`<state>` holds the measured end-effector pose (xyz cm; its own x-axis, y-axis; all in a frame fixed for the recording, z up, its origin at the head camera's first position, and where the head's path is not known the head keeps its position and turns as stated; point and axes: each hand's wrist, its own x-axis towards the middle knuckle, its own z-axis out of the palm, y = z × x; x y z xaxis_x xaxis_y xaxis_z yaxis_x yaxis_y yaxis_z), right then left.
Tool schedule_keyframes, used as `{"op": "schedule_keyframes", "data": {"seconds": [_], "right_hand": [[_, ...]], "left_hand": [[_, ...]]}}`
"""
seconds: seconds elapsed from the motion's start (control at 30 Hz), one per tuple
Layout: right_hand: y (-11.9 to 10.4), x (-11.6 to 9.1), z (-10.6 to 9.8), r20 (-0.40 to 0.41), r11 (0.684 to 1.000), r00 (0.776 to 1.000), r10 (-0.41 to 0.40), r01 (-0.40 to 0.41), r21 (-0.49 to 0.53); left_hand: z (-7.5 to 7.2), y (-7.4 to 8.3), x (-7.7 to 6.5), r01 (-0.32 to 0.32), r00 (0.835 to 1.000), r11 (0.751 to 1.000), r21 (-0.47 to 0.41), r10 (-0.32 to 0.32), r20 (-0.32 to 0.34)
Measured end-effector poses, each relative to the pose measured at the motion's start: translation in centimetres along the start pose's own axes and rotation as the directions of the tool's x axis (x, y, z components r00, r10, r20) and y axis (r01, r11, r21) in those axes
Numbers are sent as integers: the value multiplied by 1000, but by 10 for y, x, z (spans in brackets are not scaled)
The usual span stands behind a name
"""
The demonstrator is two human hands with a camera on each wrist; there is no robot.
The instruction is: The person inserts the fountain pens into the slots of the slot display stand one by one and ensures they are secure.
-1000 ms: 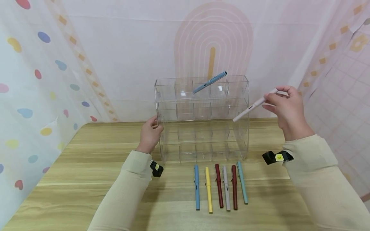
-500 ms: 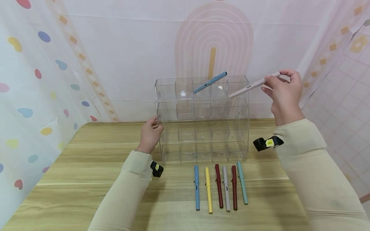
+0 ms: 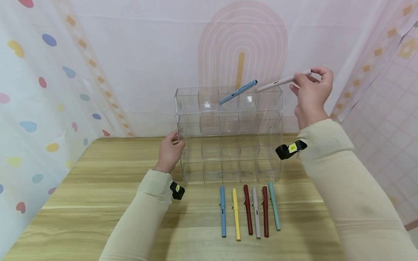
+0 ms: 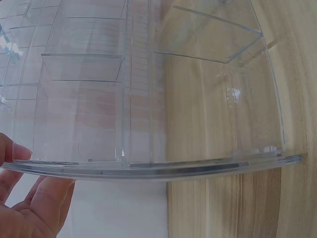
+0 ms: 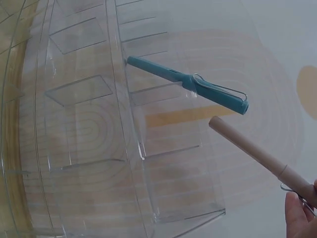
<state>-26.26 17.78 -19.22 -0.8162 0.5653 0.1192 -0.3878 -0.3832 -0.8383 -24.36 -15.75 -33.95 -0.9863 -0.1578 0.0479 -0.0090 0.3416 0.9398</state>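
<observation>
A clear acrylic tiered pen rack (image 3: 209,136) stands upright on the wooden table. My left hand (image 3: 168,152) grips its left side panel; in the left wrist view the thumb (image 4: 21,152) lies on one face, the fingers on the other. High at the right, my right hand (image 3: 313,94) pinches a pale pink pen (image 3: 284,80) near its cap end. That pen slants down to the left, its far end over the top tier's right part. A blue pen (image 3: 238,92) leans in the top tier's middle, clip end raised to the right. In the right wrist view both pens' ends are close together.
In front of the rack, several pens lie roughly side by side: blue (image 3: 223,212), yellow (image 3: 236,214), dark red (image 3: 248,210), greyish lilac (image 3: 256,214), another dark red (image 3: 265,212) and teal (image 3: 274,206). A patterned curtain (image 3: 143,72) hangs behind the table.
My right hand has risen and moved left, carrying the pale pink pen from beside the rack up to the top tier. The pen now lies flatter. My left hand keeps its place.
</observation>
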Motion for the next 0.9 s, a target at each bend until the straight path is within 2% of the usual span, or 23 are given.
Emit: {"op": "schedule_keyframes", "data": {"seconds": [0.43, 0.9], "right_hand": [[21, 2, 20, 24, 998, 999, -47, 48, -40], [36, -4, 27, 107, 975, 994, -22, 45, -218]], "left_hand": [[1, 0, 1, -9, 1000, 1000, -5, 9, -12], [0, 0, 0, -3, 1000, 1000, -2, 3, -8]]}}
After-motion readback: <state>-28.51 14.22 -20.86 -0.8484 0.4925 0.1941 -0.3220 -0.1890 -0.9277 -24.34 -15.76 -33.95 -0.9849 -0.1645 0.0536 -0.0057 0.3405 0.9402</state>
